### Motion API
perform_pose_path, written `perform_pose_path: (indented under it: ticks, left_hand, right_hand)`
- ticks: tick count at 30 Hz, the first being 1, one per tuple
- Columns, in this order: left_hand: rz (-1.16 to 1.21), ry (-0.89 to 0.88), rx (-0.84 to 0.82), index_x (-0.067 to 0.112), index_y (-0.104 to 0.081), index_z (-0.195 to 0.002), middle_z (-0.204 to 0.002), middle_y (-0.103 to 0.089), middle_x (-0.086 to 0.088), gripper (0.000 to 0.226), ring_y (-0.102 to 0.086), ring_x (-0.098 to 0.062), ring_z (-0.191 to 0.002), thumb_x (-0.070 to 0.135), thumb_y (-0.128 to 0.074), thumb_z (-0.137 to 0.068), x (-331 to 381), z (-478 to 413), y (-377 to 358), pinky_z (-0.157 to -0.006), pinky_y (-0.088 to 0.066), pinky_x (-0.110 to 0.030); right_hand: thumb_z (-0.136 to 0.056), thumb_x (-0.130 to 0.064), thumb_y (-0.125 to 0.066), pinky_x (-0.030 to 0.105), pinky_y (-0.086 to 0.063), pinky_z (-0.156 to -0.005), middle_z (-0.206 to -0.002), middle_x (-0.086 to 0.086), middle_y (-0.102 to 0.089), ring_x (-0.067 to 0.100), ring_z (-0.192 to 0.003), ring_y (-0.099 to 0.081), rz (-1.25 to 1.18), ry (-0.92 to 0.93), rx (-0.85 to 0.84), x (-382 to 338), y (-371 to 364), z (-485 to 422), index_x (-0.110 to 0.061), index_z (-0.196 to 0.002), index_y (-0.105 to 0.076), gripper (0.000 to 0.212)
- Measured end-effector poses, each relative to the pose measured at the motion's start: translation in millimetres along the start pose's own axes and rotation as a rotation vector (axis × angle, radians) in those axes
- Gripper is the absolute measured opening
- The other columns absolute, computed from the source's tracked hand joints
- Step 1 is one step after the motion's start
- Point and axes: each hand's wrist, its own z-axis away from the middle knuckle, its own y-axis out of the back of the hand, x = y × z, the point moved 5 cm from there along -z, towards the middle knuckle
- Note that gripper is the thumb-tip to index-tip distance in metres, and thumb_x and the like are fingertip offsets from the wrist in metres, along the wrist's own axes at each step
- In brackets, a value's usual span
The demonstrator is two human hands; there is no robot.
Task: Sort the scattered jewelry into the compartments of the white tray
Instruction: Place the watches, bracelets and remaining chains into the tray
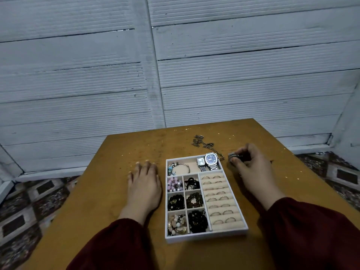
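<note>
The white tray (206, 237) lies on the wooden table in front of me. Its top compartment holds a charm bracelet (178, 167) and two watches (207, 162). Small squares at the left hold bead bracelets (176, 201), and several rings (218, 199) sit in the padded rows at the right. My right hand (251, 168) is just right of the tray's top corner, fingers closed on a small dark metal piece (233, 157). My left hand (145, 184) lies flat on the table left of the tray, holding nothing. A metal chain (204, 144) lies loose behind the tray.
The wooden table (120, 152) has its far edge close to a white slatted wall (175, 65). Patterned floor (39, 201) shows to the left and right of the table.
</note>
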Motion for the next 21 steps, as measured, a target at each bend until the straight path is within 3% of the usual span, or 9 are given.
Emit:
perform_pose_path:
  ticks: [5, 10, 14, 21]
  left_hand:
    - [-0.026, 0.060, -0.135, 0.027, -0.007, -0.153, -0.161, 0.002, 0.001, 0.055, 0.010, -0.024, -0.147, 0.044, -0.015, -0.100, -9, -6, -11, -0.115, 0.007, -0.054]
    - [-0.007, 0.073, -0.154, 0.031, -0.004, -0.152, -0.161, 0.005, 0.003, 0.055, 0.008, -0.022, -0.147, 0.046, -0.014, -0.100, -10, -8, -14, -0.114, 0.005, -0.057]
    - [-0.004, 0.072, -0.142, 0.032, -0.007, -0.152, -0.161, 0.001, 0.003, 0.055, 0.005, -0.022, -0.148, 0.046, -0.016, -0.100, -11, -10, -14, -0.114, 0.003, -0.058]
    - [0.010, 0.075, -0.141, 0.031, -0.009, -0.151, -0.161, 0.000, 0.003, 0.054, 0.005, -0.021, -0.148, 0.045, -0.017, -0.100, -11, -11, -14, -0.114, 0.003, -0.058]
  right_hand:
    - [-0.086, -0.012, -0.066, 0.037, -0.054, -0.071, -0.094, -0.008, -0.064, 0.009, -0.090, -0.060, -0.069, 0.053, 0.029, -25, -4, -8, -0.023, -0.088, -0.055, 0.016]
    - [-0.083, -0.002, -0.069, 0.014, -0.053, -0.064, -0.088, -0.004, -0.062, 0.008, -0.079, -0.062, -0.374, 0.015, 0.026, -52, -15, -22, -0.024, -0.083, -0.053, 0.027]
    - [-0.081, 0.000, -0.069, 0.027, -0.056, -0.073, -0.090, 0.004, -0.065, 0.016, -0.080, -0.064, -0.460, -0.048, -0.045, -63, -35, -33, -0.019, -0.085, -0.056, 0.024]
    - [-0.082, 0.002, -0.069, 0.030, -0.055, -0.067, -0.092, 0.005, -0.062, 0.019, -0.084, -0.062, -0.486, -0.118, -0.209, -64, -65, -35, -0.018, -0.089, -0.058, 0.024]
